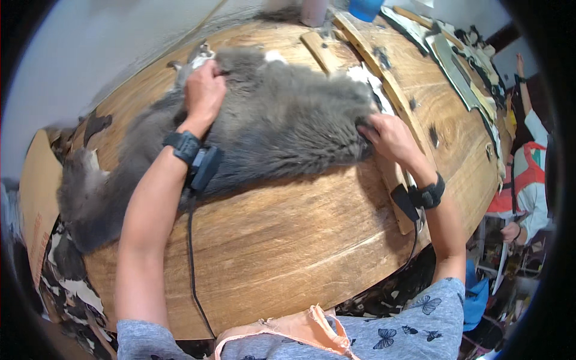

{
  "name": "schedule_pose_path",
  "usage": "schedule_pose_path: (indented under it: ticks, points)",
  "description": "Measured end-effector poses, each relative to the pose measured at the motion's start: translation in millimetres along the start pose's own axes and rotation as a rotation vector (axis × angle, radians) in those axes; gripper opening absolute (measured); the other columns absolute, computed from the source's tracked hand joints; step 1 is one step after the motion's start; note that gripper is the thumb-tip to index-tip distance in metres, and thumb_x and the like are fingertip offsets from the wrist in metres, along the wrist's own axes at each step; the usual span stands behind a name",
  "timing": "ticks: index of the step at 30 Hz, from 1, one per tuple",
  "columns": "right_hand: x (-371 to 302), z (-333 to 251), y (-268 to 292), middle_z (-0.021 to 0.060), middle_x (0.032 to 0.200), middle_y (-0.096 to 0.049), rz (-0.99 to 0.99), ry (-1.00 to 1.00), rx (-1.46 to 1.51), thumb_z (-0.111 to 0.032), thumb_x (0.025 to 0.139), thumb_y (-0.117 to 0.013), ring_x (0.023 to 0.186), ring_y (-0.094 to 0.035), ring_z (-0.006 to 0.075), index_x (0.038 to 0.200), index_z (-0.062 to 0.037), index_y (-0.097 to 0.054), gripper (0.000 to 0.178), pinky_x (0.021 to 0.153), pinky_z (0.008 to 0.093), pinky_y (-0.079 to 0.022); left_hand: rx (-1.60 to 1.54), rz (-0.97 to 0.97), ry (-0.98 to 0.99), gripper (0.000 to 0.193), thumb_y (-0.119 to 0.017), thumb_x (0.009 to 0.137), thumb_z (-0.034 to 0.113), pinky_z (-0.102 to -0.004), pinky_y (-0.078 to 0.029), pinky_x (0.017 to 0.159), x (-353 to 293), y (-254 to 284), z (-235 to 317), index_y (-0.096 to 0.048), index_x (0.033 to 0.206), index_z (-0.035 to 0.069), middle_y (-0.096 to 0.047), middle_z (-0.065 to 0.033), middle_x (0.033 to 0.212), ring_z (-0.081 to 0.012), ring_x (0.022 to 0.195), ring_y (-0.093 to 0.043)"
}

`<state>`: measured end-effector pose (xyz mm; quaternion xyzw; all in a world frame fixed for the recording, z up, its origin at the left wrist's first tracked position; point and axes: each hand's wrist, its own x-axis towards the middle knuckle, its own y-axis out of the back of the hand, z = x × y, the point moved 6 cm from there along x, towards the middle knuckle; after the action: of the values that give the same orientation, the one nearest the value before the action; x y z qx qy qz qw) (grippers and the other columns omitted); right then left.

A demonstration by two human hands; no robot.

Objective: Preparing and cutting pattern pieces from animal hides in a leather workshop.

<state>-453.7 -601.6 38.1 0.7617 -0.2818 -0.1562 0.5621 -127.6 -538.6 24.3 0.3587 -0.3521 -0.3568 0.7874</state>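
"Two hands on the fur [282, 126]. Where does it lie?"

"Flat on the table [270, 240], under both of them. Whether it is one piece or several overlapping, I cannot tell."

"And the left hand [205, 90]?"

"At the fur's far edge, fingers curled down and closed on it, as far as I can see; the tips are hidden in the hair."

"The right hand [390, 138]?"

"At the fur's right end, thumb and fingers pinching it. Something dark shows at that grip, too unclear to name."

"So which step is in hand?"

"I'd judge it to be laying out or straightening: the fur is held at two points, well apart."

"What would the next move call for?"

"An even, gentle pull from both hands, I think, so that the hair lies smooth and the fur doesn't bunch between them."

"Anything close by?"

"Just right of the fur runs a long wooden strip [384, 75]. Beyond its far edge lies a short block [321, 53], with a blue cup [365, 9] farther off. Well to the fur's right is a co-worker [531, 180]."
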Motion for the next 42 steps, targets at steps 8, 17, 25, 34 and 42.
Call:
schedule_pose_path:
  ticks: [8, 17, 25, 34, 42]
  points:
    - [-14.8, 14.2, -5.0, 0.0202, 0.08, -0.055, -0.006, -0.139, 0.063, -0.016, 0.078, -0.059, 0.079, -0.052, 0.038, 0.085, -0.0008, -0.052, 0.018, 0.066, 0.0414, -0.041, -0.112, -0.2, 0.063, 0.019, -0.061, 0.069, 0.017, -0.036, -0.047, 0.074, -10.0, 42.0, -27.1, -0.065, 0.085, 0.008, -0.064, -0.0119, 0.087, -0.0281, 0.083, -0.061]
    - [-9.5, 9.7, -10.7, 0.0207, 0.085, -0.055, 0.034, -0.085, 0.127, -0.014, 0.08, -0.059, 0.08, -0.053, 0.0377, 0.093, 0.0013, -0.052, 0.022, 0.069, 0.0377, -0.042, 0.028, -0.14, 0.207, 0.013, -0.064, 0.07, 0.021, -0.0346, -0.047, 0.073, -26.7, 63.7, -135.0, -0.068, 0.08, 0.013, -0.065, -0.0119, 0.081, -0.0266, 0.078, -0.062]
    - [-10.5, 22.1, -20.1, 0.0204, 0.09, -0.057, 0.062, -0.089, 0.166, -0.015, 0.081, -0.058, 0.083, -0.055, 0.0361, 0.097, 0.0017, -0.051, 0.024, 0.071, 0.0372, -0.043, 0.009, -0.008, 0.061, 0.031, -0.061, 0.078, 0.024, -0.0308, -0.047, 0.073, -42.4, 87.0, -138.4, -0.061, 0.104, 0.006, -0.064, -0.0114, 0.093, -0.0205, 0.081, -0.062]
    - [-28.6, 7.8, 3.7, 0.021, 0.101, -0.053, 0.224, -0.069, -0.112, -0.008, 0.077, -0.06, 0.095, -0.05, 0.0358, 0.106, 0.0008, -0.048, 0.033, 0.083, 0.0389, -0.04, 0.095, -0.143, 0.277, 0.034, -0.06, 0.078, 0.018, -0.0321, -0.043, 0.085, -192.1, 264.6, -182.9, -0.057, 0.111, 0.008, -0.058, -0.0085, 0.11, -0.0195, 0.1, -0.056]
    - [-14.8, -119.2, -25.3, 0.0129, 0.131, -0.038, 0.09, 0.214, -0.401, 0.01, 0.058, -0.052, 0.124, -0.032, 0.0328, 0.127, -0.0071, -0.037, 0.073, 0.101, 0.0413, -0.028, 0.627, -0.256, 0.136, 0.078, -0.059, 0.062, 0.005, -0.0424, -0.018, 0.107, -283.9, 290.1, -232.1, -0.03, 0.134, 0.015, -0.026, -0.0055, 0.141, -0.0274, 0.132, -0.019]
